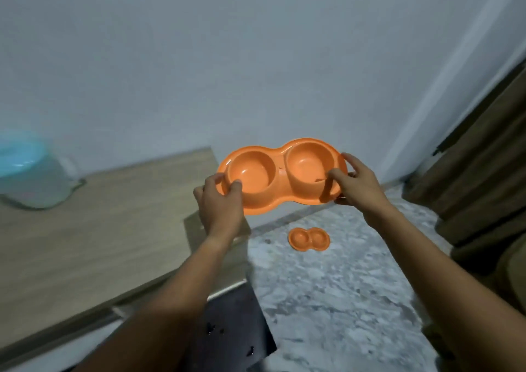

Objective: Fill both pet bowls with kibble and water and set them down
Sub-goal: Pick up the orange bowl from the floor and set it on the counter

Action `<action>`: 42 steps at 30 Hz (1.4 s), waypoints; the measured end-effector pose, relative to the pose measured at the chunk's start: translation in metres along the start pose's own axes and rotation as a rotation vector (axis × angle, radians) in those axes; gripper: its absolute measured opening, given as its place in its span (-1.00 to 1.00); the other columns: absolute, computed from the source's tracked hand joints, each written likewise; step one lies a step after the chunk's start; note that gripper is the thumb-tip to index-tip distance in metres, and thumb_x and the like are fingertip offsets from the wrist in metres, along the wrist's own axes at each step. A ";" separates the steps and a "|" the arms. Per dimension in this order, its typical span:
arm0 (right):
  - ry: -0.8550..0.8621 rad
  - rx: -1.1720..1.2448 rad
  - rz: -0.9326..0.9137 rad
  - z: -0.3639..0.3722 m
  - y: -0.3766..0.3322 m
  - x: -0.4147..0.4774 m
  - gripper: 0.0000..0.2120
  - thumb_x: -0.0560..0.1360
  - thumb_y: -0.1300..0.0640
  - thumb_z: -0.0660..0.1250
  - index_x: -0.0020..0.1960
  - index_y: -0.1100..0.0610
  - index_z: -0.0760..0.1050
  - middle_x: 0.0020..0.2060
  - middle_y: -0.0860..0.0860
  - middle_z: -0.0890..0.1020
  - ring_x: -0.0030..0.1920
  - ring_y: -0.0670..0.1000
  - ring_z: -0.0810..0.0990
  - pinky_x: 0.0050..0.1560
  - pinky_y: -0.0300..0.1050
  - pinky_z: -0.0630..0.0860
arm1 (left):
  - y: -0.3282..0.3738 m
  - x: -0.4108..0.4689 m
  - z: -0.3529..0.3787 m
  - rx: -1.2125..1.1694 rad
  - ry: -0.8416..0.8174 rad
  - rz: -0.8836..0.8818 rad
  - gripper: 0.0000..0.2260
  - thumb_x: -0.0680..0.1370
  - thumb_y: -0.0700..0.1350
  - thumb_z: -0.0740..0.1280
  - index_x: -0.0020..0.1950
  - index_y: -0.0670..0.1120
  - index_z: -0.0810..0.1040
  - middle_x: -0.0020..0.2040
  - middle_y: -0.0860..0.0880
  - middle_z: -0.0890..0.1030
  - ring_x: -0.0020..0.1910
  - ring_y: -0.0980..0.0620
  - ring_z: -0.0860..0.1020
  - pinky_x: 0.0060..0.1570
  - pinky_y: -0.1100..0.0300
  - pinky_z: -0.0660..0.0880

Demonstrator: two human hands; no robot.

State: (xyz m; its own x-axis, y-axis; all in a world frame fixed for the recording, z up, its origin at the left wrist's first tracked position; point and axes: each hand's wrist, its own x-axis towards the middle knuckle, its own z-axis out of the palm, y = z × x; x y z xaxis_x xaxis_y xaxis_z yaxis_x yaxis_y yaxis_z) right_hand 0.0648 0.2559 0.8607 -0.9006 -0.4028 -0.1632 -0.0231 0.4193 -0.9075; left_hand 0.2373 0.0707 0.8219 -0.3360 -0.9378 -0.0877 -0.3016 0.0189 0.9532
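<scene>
I hold an orange double pet bowl in the air with both hands, level, over the edge of a wooden table. My left hand grips its left end, thumb on the rim. My right hand grips its right end. Both cups look empty. A second orange double bowl lies on the marbled floor below, close to the wall, and also looks empty.
A wooden table fills the left side, with a blurred pale blue container on it at far left. A brown curtain hangs at the right. A dark panel sits under the table's edge. The white wall stands behind.
</scene>
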 end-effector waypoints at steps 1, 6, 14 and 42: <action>-0.037 0.007 -0.011 0.014 -0.018 -0.016 -0.37 0.52 0.02 0.42 0.55 -0.08 0.32 0.07 0.15 0.63 0.01 0.20 0.69 -0.08 0.06 0.68 | 0.006 0.002 -0.031 0.008 0.021 0.000 -0.66 0.50 0.05 0.38 0.26 0.05 0.52 0.25 -0.05 0.41 0.12 -0.10 0.54 0.19 0.09 0.43; -0.235 0.043 -0.092 0.117 -0.075 -0.075 -0.36 0.53 -0.04 0.43 0.55 -0.08 0.27 0.19 0.14 0.58 0.07 0.18 0.66 -0.12 -0.01 0.61 | 0.003 0.024 -0.182 0.093 0.128 0.012 -0.63 0.46 0.08 0.42 0.23 0.03 0.58 0.21 -0.07 0.55 0.16 -0.06 0.53 0.14 0.13 0.42; -0.610 0.005 -0.119 0.340 -0.104 -0.190 -0.30 0.51 -0.07 0.47 0.56 -0.06 0.24 0.16 0.14 0.61 -0.05 0.13 0.70 -0.16 -0.01 0.62 | -0.075 0.024 -0.431 0.139 0.393 -0.138 -0.63 0.48 -0.04 0.43 0.27 -0.06 0.59 0.24 -0.08 0.59 0.17 -0.09 0.56 0.14 0.07 0.49; -0.260 -0.358 -0.104 0.662 -0.082 -0.312 -0.41 0.58 -0.21 0.32 0.50 0.06 0.41 0.28 0.22 0.51 0.19 0.20 0.59 0.11 -0.04 0.45 | -0.260 0.154 -0.665 0.336 0.139 -0.198 -0.58 0.54 0.06 0.38 0.35 -0.07 0.53 0.31 -0.10 0.56 0.24 -0.10 0.53 0.04 0.20 0.38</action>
State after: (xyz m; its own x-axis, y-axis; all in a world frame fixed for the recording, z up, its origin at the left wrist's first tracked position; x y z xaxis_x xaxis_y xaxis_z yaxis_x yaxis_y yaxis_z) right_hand 0.6351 -0.1912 0.7300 -0.7476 -0.6296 -0.2115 -0.2978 0.6024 -0.7406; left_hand 0.8574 -0.3090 0.7527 -0.1253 -0.9722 -0.1978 -0.6307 -0.0758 0.7723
